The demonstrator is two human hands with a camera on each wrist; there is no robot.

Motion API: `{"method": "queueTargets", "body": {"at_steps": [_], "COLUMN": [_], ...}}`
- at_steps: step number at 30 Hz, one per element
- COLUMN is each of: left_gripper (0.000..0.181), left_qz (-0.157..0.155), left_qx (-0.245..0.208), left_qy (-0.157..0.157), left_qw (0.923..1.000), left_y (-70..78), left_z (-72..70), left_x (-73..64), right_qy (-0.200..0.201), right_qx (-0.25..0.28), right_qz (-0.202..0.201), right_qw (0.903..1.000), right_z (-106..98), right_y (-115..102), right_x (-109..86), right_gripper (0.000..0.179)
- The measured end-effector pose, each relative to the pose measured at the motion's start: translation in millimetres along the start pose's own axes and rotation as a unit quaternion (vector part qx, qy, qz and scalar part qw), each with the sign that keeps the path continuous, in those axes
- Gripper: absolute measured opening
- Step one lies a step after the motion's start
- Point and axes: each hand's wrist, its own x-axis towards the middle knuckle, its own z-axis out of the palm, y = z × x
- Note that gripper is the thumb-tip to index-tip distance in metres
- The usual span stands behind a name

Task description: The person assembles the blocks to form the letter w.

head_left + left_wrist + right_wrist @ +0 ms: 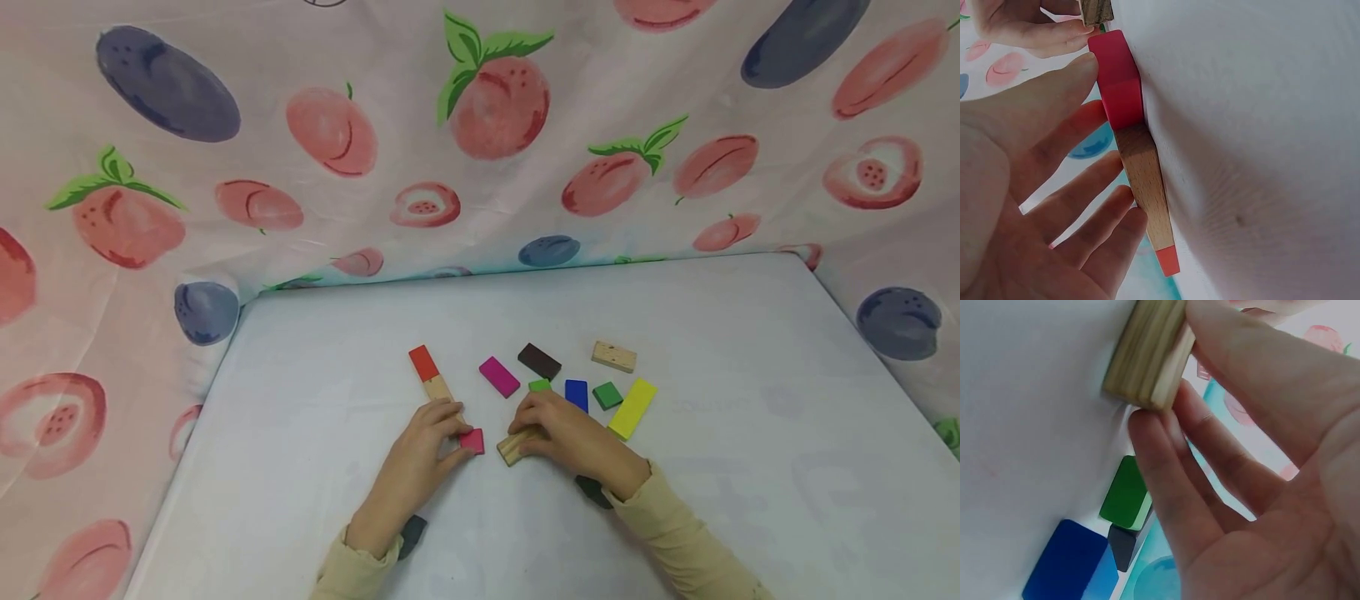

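A row of blocks runs end to end on the table: an orange-red block [423,363] at the far end, a plain wooden block [1145,181], and a pink block [472,441] nearest me. My left hand [425,444] pinches the pink block between thumb and index finger, its other fingers along the wooden block's side. Just to the right, my right hand [564,427] holds a striped wooden block [1147,353] between thumb and fingertips. Part of that block is hidden under the fingers in the head view. Between the pink and striped blocks there is a small gap.
Beyond the right hand lie a magenta block [499,377], a dark brown block [539,361], a light green block [539,385], a blue block [577,393], a green block [607,395], a yellow block [633,408] and a pale wooden block [614,356]. A fruit-print cloth [337,225] hangs behind the table.
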Motion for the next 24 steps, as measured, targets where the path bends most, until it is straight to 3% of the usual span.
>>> {"method": "queueTargets", "body": {"at_steps": [9,24], "left_gripper": [0.028,0.028], "left_qz": [0.005,0.003], "left_qx": [0.001,0.011], "left_qy": [0.008,0.011], "left_qw": [1.0000,0.9999], "left_y": [0.0,-0.4], "left_z": [0.8,1.7], "left_x": [-0.2,0.1], "right_qy": [0.010,0.073], "right_qx": [-0.008,-0.037], "right_qz": [0.000,0.093], "right_qw": [0.9999,0.9923], "right_z": [1,13], "right_y": [-2,-19], "right_x": [1.7,-1.1], "right_gripper": [0.017,0.035]}}
